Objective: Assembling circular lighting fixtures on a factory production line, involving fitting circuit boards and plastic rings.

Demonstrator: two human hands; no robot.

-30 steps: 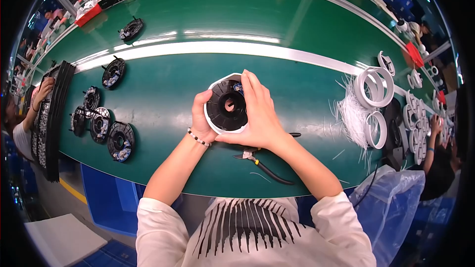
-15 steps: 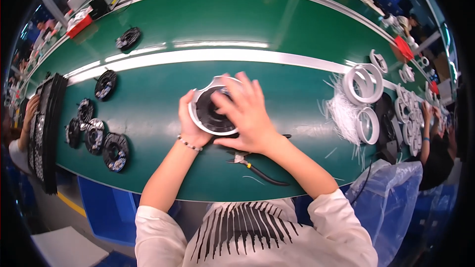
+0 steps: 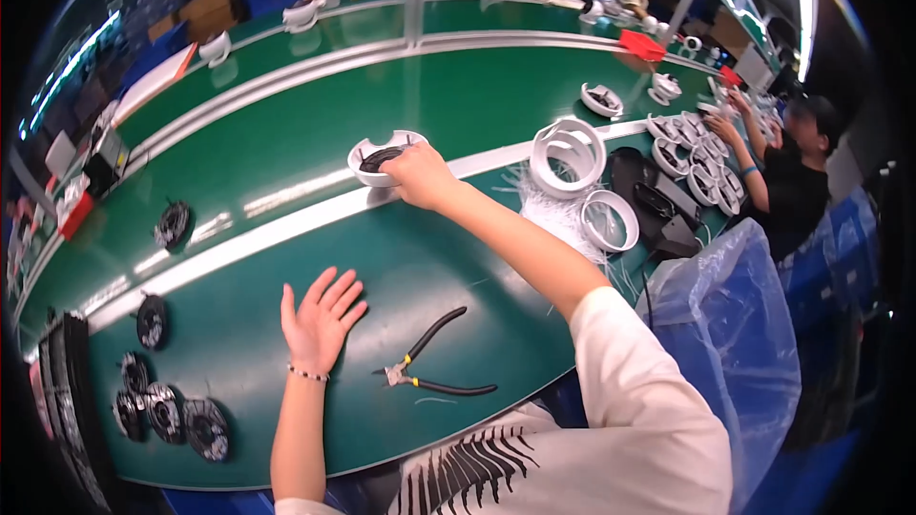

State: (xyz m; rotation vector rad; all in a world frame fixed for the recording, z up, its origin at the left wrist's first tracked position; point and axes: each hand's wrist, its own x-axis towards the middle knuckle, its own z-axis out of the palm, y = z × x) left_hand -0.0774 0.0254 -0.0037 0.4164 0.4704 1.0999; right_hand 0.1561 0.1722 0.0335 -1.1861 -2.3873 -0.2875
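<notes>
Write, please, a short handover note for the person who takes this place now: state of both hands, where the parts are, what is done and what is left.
Right hand: stretched forward, fingers resting on the round white plastic housing with a black part inside, which sits on the far green belt beyond the white stripe.
Left hand: open, empty, palm down on the green table.
Black-handled pliers lie beside the left hand, untouched.
Done: that housing lies on the belt.
Left: black round coil parts wait at the near left; empty white plastic rings stand at the right.
</notes>
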